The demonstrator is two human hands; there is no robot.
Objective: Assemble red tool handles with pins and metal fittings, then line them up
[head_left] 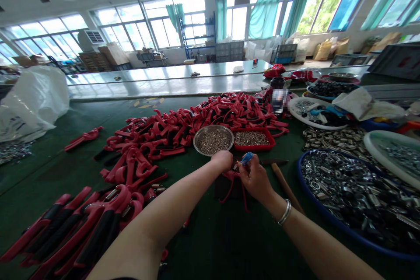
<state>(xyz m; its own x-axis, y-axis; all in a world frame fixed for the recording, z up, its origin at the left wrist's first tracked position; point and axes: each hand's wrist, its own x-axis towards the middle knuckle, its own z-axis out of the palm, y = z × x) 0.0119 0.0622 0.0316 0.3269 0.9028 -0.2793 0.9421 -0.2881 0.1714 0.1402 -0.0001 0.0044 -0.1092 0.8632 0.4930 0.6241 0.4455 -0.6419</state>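
Observation:
Just in front of the small bowls, my left hand (222, 161) is closed in a fist, its fingertips hidden. My right hand (255, 178) is pinched together close beside it, with a small blue piece (246, 158) at its fingers; whether that is a finger cover or something held I cannot tell. Between and below the hands stands a red hand grip (232, 176), its two legs spread downward and a bit of metal spring at its top. A dark block (225, 188) lies behind its legs. A silver bangle (285, 212) circles my right wrist.
Small metal parts fill a steel bowl (196, 142) and a red tray (272, 143). Red hand grips (177, 129) are heaped behind and left. A wooden-handled hammer (285, 186) lies right, near a blue-rimmed basin (305, 197) of metal parts. A plastic bag (39, 96) stands far left.

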